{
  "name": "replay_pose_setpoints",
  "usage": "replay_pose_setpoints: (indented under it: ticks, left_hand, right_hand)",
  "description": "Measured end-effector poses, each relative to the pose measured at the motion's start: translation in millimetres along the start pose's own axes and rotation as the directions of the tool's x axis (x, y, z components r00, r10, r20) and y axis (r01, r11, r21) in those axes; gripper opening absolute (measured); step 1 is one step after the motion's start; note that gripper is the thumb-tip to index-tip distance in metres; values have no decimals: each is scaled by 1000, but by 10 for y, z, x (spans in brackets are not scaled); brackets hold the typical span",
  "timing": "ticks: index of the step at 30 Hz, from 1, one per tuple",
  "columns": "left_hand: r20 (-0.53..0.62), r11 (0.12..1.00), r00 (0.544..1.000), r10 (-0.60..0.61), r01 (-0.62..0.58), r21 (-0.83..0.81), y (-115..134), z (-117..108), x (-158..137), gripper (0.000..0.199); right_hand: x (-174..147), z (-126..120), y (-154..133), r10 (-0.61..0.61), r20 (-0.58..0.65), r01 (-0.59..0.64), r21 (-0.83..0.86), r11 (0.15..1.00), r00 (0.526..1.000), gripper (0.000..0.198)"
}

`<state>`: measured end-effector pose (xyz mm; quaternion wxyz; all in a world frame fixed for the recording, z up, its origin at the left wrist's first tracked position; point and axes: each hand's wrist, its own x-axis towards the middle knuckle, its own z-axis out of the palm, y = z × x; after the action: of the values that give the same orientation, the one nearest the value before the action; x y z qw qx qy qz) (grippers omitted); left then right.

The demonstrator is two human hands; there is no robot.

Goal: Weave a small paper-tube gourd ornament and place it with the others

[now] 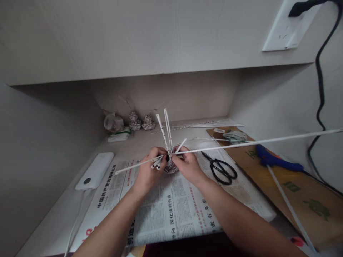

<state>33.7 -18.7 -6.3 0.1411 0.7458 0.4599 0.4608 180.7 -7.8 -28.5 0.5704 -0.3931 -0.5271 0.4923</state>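
Between my two hands sits a small, round piece woven from rolled newspaper, just above the newspaper-covered surface. Several paper tubes stick out of its top, some upright and some bent to the left. My left hand grips the woven piece from the left, its fingers closed near the bent tube ends. A long white paper tube runs from the top of the piece far out to the right. My right hand pinches this tube close to the weave, its thumb at the rim.
Black scissors lie right of my hands. Beyond them are cardboard and a blue glue gun. A white power bank with a cable rests left. Two woven gourd shapes stand at the back, under a low overhanging panel.
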Motion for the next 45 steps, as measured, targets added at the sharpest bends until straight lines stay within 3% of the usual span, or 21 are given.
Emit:
replay_pose_setpoints:
  ticks: [5,13,24,29,37,41,45]
  left_hand:
    - [-6,999,999,-35,35,-14,72,14,-19,7]
    - [34,1000,999,-7,6,26,30,-3,1,14]
    - [87,991,996,11,1,-136,16,-68,-4,3]
    - [93,990,996,6,7,-139,30,-67,-4,3]
    - [70,997,997,-21,26,-76,10,-44,-17,5]
    - [56,998,997,-48,50,-28,11,-47,-20,9]
    - [96,998,995,-29,34,-52,35,-80,-11,9]
  right_hand:
    - [-13,27,37,-24,-132,8,-121,993,991,13]
    - [-30,28,39,15,-151,-37,-144,989,988,10]
    - [2,62,72,142,-132,-132,80,988,981,14]
    - [-18,61,82,92,-137,-83,71,994,986,9]
    - [-43,34,33,-40,-121,23,-138,990,992,9]
    - [-45,35,-6,-44,-76,35,-107,994,996,4]
    - [-37,49,0,6,-120,-16,-86,996,993,11]
